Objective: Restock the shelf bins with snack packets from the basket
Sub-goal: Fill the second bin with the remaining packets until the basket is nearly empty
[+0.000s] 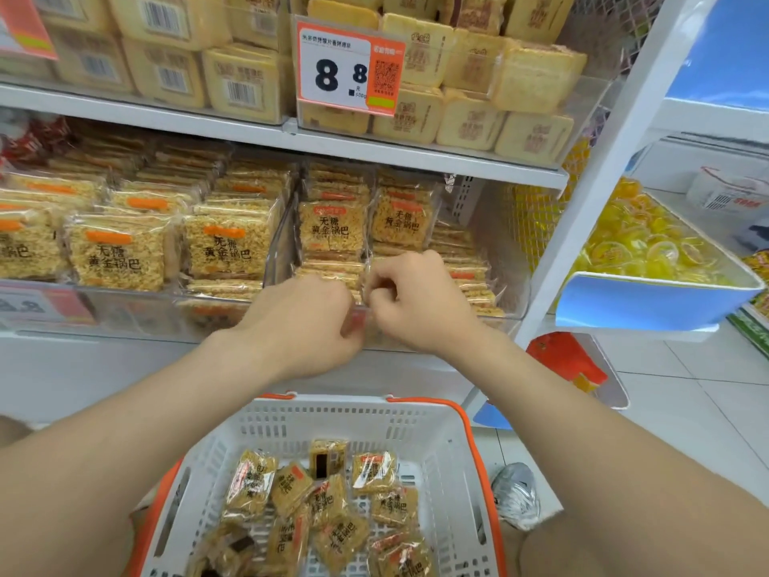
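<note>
A white basket [333, 412] with orange handles sits below me, and several golden rice-crust snack packets [333, 505] lie loose in it. Above it, a clear shelf bin [505, 281] holds stacked and upright packets of the same snack [331, 231]. My left hand [306, 322] and my right hand [416, 304] meet at the bin's front edge with fingers curled. Between them they pinch a snack packet [366, 281] whose clear crinkled edge shows. Most of that packet is hidden behind my hands.
The neighbouring bin [125, 314] on the left is full of the same packets. The upper shelf carries pale square cakes behind a price tag [345, 68] reading 8.8. A white shelf upright [582, 226] stands to the right, with a blue tub of yellow jelly cups [657, 301] beyond it.
</note>
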`<action>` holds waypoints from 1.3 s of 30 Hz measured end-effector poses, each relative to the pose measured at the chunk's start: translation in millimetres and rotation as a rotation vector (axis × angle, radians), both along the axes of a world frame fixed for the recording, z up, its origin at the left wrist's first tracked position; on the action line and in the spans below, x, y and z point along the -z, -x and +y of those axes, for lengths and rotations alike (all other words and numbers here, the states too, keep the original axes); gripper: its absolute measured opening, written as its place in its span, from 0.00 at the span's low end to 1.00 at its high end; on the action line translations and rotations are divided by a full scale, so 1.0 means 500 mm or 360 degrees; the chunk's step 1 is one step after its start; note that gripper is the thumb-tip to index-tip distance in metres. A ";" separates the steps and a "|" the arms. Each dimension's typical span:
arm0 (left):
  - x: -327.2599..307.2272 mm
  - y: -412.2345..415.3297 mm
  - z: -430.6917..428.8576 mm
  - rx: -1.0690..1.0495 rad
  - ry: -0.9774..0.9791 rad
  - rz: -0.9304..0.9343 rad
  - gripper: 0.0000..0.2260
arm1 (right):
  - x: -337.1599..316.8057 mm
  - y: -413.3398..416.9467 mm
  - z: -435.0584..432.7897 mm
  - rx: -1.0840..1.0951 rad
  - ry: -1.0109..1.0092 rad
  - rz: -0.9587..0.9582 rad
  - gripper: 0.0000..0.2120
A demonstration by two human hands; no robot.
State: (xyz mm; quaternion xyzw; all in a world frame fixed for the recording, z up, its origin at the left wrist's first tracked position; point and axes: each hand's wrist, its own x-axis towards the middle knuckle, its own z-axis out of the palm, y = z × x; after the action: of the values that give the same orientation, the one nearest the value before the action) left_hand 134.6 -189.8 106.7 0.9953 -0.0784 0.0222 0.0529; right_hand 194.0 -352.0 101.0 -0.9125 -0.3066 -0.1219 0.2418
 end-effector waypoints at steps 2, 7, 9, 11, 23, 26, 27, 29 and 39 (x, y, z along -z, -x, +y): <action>0.024 0.013 0.010 0.0075 -0.0234 0.0270 0.14 | 0.021 0.025 0.009 -0.0121 0.0166 0.0154 0.10; 0.109 0.018 0.045 0.0223 -0.0571 0.0875 0.10 | 0.119 0.060 0.054 -0.0240 0.0663 0.0673 0.13; 0.142 0.013 0.058 0.0209 -0.0628 0.0976 0.08 | 0.166 0.057 0.068 -0.0266 0.0883 0.0767 0.15; 0.171 0.011 0.070 0.0190 -0.0671 0.1023 0.06 | 0.219 0.043 0.078 -0.0270 0.1032 0.0843 0.17; 0.288 -0.016 0.106 0.0303 -0.0648 0.1135 0.15 | 0.544 0.039 0.084 -0.0032 0.1196 0.1234 0.23; 0.297 -0.026 0.108 0.0307 -0.0595 0.1097 0.15 | 0.592 0.056 0.084 -0.0060 0.1203 0.1149 0.24; 0.300 -0.028 0.111 0.0308 -0.0593 0.1091 0.15 | 0.606 0.062 0.084 -0.0080 0.1220 0.1129 0.24; 0.306 -0.028 0.118 0.0295 -0.0601 0.1101 0.14 | 0.629 0.077 0.089 -0.0141 0.1294 0.1073 0.25; 0.312 -0.026 0.132 0.0313 -0.0651 0.1159 0.15 | 0.666 0.117 0.095 -0.0225 0.1362 0.0856 0.24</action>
State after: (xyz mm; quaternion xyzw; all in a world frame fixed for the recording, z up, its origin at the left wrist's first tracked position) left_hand 147.4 -123.6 -49.2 0.9159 -0.1519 -0.3519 -0.1194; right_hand 135.7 -304.7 -231.9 -0.9058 -0.3171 0.2704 -0.0757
